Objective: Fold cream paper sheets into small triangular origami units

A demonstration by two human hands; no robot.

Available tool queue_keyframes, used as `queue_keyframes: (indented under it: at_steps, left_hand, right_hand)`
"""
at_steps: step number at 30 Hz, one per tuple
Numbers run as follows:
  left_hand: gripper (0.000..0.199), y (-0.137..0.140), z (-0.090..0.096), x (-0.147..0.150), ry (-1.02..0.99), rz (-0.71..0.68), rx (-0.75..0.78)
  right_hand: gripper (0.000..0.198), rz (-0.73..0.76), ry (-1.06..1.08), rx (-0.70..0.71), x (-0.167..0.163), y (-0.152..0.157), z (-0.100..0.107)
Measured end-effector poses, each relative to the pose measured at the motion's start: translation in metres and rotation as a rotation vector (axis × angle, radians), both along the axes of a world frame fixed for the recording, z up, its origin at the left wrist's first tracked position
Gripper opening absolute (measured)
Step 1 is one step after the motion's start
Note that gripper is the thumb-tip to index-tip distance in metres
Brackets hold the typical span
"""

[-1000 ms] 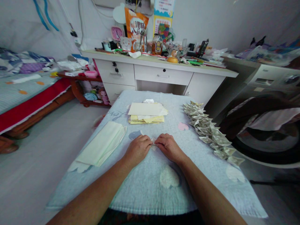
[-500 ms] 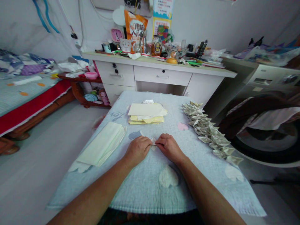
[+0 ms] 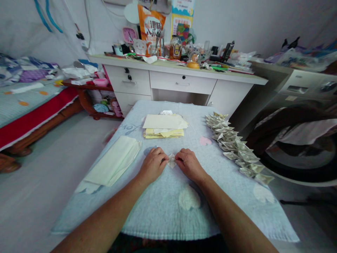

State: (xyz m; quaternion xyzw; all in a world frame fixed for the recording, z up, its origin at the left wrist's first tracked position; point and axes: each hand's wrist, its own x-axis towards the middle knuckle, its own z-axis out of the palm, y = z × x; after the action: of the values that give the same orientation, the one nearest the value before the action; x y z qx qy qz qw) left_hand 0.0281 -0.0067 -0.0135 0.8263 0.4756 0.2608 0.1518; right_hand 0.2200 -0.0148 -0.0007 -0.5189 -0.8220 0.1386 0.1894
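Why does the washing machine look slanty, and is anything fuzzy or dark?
In the head view, the washing machine leans, probably from a wide lens; the floor below it is dim; same view, the small paper between left hand and right hand looks fuzzy.

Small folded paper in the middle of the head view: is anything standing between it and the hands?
Nothing visible does. The left hand and right hand have their fingertips at opposite sides of the small folded paper. The paper stack lies beyond it, out of the way.
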Motion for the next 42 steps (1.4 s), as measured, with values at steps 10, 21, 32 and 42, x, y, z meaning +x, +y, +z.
queue_keyframes:
  at_steps: [10, 21, 32, 42]
  left_hand:
    - [0.014, 0.003, 0.001, 0.000, 0.084, 0.108, -0.036]
    - [0.014, 0.005, 0.003, 0.002, 0.111, 0.146, -0.060]
    - [0.013, 0.001, 0.001, 0.007, 0.187, 0.201, -0.003]
    - [0.016, 0.007, 0.005, -0.002, -0.016, 0.172, -0.080]
  right_hand:
    - [0.014, -0.154, -0.044, -0.054, -0.005, -0.001, -0.001]
    - [0.021, -0.257, -0.092, -0.041, -0.010, 0.003, -0.008]
    - [0.022, -0.291, -0.146, -0.029, -0.012, 0.004, -0.008]
    - [0.022, -0.281, -0.126, -0.014, -0.011, 0.004, -0.009]
